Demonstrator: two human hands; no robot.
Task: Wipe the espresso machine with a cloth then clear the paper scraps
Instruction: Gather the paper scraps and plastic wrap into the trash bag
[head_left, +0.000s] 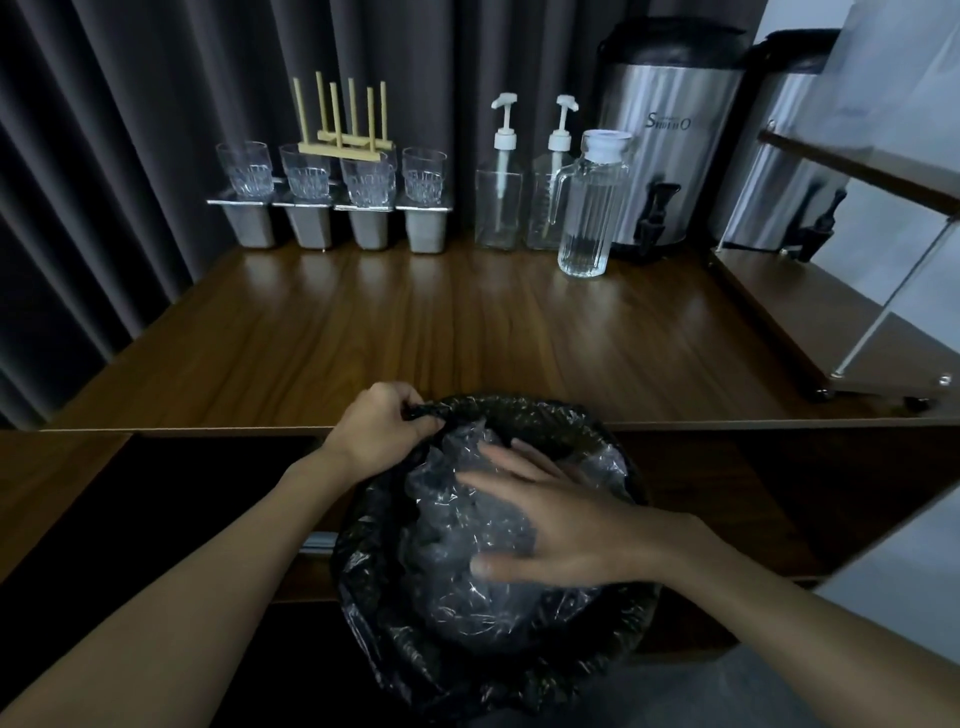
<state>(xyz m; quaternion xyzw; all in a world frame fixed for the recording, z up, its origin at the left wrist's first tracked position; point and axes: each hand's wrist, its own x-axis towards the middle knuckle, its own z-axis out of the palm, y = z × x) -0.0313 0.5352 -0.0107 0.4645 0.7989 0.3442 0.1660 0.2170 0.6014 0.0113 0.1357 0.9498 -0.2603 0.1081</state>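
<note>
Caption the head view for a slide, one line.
The left hand grips the bin bag while the right hand spreads over clear plastic inside it, before the counter.

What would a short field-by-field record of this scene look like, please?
left hand: grips the bunched rim of the black bin bag
right hand: fingers spread, on or just above the clear plastic in the bag; contact unclear
counter: wooden, behind the bag
back row, left to right: four glasses on metal tubs, two pump bottles, pitcher, two urns
espresso machine: not in view
</note>
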